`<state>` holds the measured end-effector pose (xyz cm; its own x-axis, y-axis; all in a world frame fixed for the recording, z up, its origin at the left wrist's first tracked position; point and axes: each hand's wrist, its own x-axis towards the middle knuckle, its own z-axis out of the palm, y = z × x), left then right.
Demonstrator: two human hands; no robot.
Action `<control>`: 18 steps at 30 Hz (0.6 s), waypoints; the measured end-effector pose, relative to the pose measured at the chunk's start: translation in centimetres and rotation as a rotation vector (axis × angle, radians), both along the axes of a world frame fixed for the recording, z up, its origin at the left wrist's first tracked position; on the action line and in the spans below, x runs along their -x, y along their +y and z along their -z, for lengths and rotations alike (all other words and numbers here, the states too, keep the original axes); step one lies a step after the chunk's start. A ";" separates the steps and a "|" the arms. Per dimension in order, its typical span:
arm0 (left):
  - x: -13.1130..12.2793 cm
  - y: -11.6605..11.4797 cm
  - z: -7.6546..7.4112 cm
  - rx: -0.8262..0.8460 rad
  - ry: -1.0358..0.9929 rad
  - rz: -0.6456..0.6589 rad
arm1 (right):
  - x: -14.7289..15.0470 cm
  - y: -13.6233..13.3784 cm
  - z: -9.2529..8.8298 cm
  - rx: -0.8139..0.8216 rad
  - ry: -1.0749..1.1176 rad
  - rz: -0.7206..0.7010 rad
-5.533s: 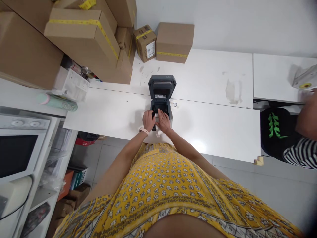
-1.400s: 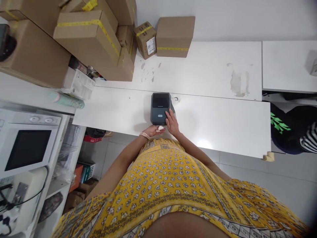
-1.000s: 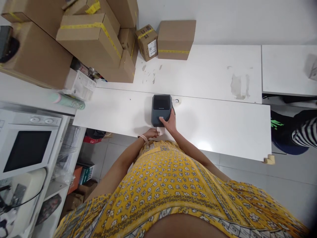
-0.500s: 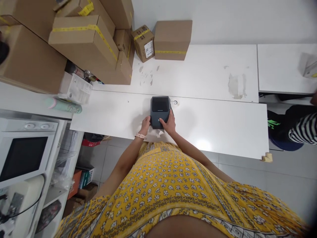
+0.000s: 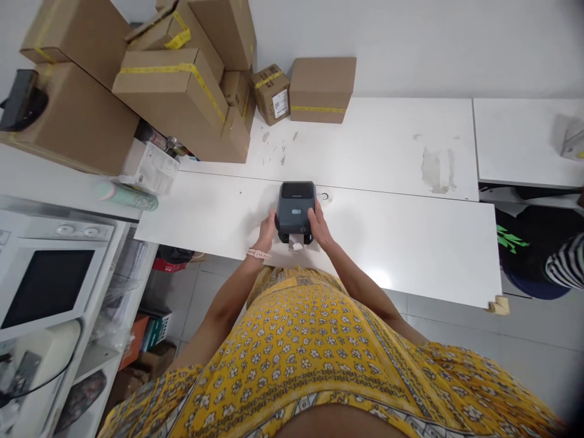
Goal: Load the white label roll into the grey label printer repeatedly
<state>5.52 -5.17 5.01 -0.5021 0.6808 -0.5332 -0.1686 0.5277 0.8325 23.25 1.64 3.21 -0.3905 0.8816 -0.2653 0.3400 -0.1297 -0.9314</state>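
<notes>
A dark grey label printer (image 5: 296, 208) with a black window on its lid sits on the white table, close to my body. The lid's front edge looks raised, and a white paper strip (image 5: 297, 242) pokes out below it. My left hand (image 5: 266, 232) holds the printer's left side; its fingertips are partly hidden. Along the right side, my right hand (image 5: 320, 224) grips the printer, with the thumb on the front right of the lid.
Brown cartons (image 5: 182, 103) are stacked at the back left, and another carton (image 5: 322, 91) stands by the wall. A green bottle (image 5: 126, 196) lies left of the table near a white microwave (image 5: 50, 267). At the far right, a person's striped sleeve (image 5: 568, 261) shows.
My right thumb has moved from the lid's middle to its right side. The printer's lid has come up at the front, exposing the paper strip. The view has tilted slightly upward.
</notes>
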 end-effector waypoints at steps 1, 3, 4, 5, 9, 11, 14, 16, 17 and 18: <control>0.5 0.6 -0.6 -0.039 0.019 0.002 | -0.1 0.7 -1.0 -0.030 0.048 -0.006; 1.5 1.8 -1.5 -0.165 0.058 0.030 | -0.1 2.3 -2.8 -0.093 0.115 -0.017; 2.0 2.5 -1.6 -0.226 0.082 0.058 | 0.2 3.2 -3.5 -0.122 0.131 -0.019; 2.4 3.2 -1.5 -0.265 0.112 0.087 | 0.5 4.0 -4.1 -0.151 0.137 -0.019; 3.2 4.8 0.9 -0.118 0.315 0.120 | 2.9 6.9 -5.0 -0.316 0.103 -0.014; 3.0 4.6 2.5 0.045 0.417 0.181 | 4.0 7.8 -4.9 -0.417 0.035 -0.040; 2.3 3.7 3.8 0.214 0.499 0.314 | 4.8 8.5 -4.4 -0.547 -0.138 -0.091; 1.7 3.2 4.0 0.249 0.519 0.338 | 4.8 8.4 -3.8 -0.595 -0.270 -0.090; 1.4 3.1 4.0 0.257 0.525 0.330 | 4.7 8.2 -3.4 -0.599 -0.325 -0.102; 1.2 3.2 4.0 0.266 0.531 0.323 | 4.7 8.0 -2.9 -0.589 -0.375 -0.142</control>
<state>4.29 -1.96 1.06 -0.5354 0.7207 -0.4404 0.4283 0.6810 0.5940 18.60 9.61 6.08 -0.4876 0.8672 0.1010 0.6274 0.4285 -0.6501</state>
